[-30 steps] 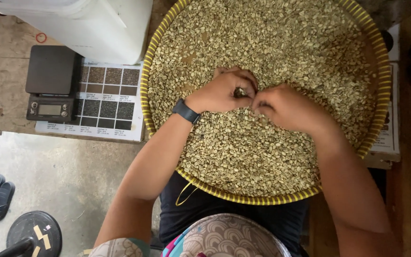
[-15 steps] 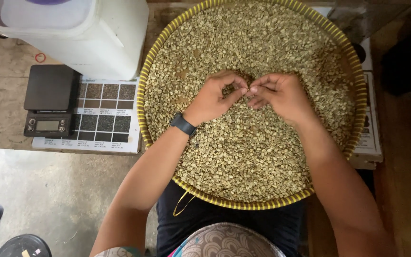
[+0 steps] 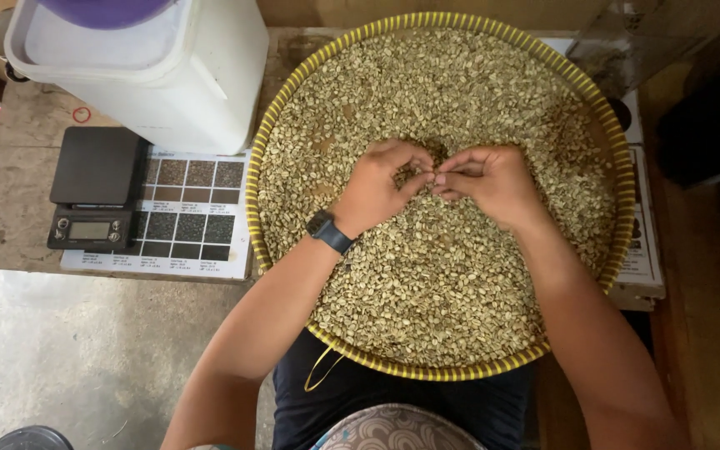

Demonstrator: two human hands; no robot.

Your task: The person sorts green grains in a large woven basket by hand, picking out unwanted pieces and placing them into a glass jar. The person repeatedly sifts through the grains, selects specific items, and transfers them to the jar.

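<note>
I see left hand [image 3: 374, 190] and right hand [image 3: 491, 181] fingertips pinched together over pale green beans [image 3: 427, 275], round yellow-rimmed tray [image 3: 253, 179] beneath, any bean in the pinch hidden.

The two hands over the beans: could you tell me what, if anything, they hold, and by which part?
Both the left hand and right hand pinch fingertips together over the beans; whether a bean sits between them cannot be told.

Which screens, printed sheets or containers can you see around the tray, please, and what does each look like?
Scale: left of the tray, on the table; flat black square with a small grey screen, too blurred to read.
Chart: beside and under the scale; white sheet with a grid of dark brown squares.
Tub: behind the scale; white rectangular container, purple thing on top.
Sheet: under the tray's right rim; white printed paper, mostly hidden.
</note>
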